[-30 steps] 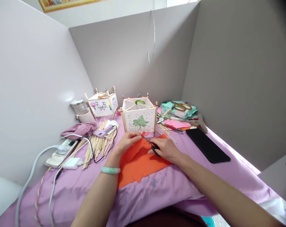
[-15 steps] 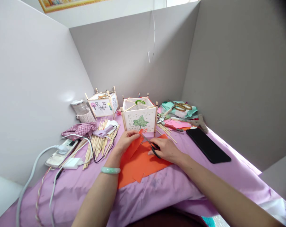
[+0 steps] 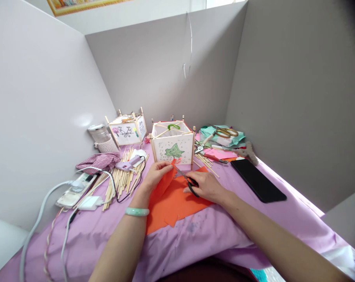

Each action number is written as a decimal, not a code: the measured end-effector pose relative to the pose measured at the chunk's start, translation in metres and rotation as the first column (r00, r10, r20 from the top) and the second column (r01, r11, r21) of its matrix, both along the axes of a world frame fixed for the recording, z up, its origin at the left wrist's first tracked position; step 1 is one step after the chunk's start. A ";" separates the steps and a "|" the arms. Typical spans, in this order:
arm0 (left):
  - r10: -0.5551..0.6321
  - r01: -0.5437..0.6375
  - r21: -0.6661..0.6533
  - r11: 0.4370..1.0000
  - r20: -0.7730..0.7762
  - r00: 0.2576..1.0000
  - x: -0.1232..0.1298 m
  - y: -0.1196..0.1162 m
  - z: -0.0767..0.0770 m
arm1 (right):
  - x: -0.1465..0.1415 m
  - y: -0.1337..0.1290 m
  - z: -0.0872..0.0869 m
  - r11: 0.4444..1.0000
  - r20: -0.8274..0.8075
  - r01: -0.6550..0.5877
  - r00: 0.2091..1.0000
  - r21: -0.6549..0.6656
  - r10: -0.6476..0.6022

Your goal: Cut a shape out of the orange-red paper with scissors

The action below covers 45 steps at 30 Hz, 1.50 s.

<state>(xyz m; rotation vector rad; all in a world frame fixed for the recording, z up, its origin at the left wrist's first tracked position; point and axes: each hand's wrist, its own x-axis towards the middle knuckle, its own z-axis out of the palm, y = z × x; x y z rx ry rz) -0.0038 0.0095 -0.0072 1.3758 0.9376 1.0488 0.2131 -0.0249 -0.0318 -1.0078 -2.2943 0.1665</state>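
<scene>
Found left hand with thumb and fingertips pinched on a raised orange strip, near its far end. Found right hand wrapped around the handles of black-handled scissors, with the blades aimed forward and leftward, tips just beside the left fingertips. Could not tell the gap between the blades. Recorded a fringed far edge on the strip, slightly beyond the left fingertips.

Noted an orange sheet spread below and between both hands, with a slanting near edge on the purple cloth and a small pointed orange scrap along that edge.

Observed a white box frame with a green leaf drawing directly beyond both hands, leaving little room forward of the fringe. Could not tell any contact there. Listed loose sticks and a lilac glue gun to the left of the left hand, across a narrow stretch of cloth. Saw red-handled cutters beyond and to the right of the right hand. Measured by eye a wider stretch of cloth between right hand and black slab, with more open room nearer, between the forearms.
</scene>
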 end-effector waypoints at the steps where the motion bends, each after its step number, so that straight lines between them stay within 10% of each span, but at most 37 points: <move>1: 0.001 -0.001 0.007 1.000 -0.008 1.000 0.000 0.000 0.000 | 0.000 0.000 0.000 1.000 -0.003 0.000 1.000 0.001 0.000; 45: -0.030 0.032 0.021 0.999 -0.116 0.993 0.001 -0.001 0.000 | 0.000 0.002 -0.001 1.000 0.022 0.009 1.000 -0.008 -0.009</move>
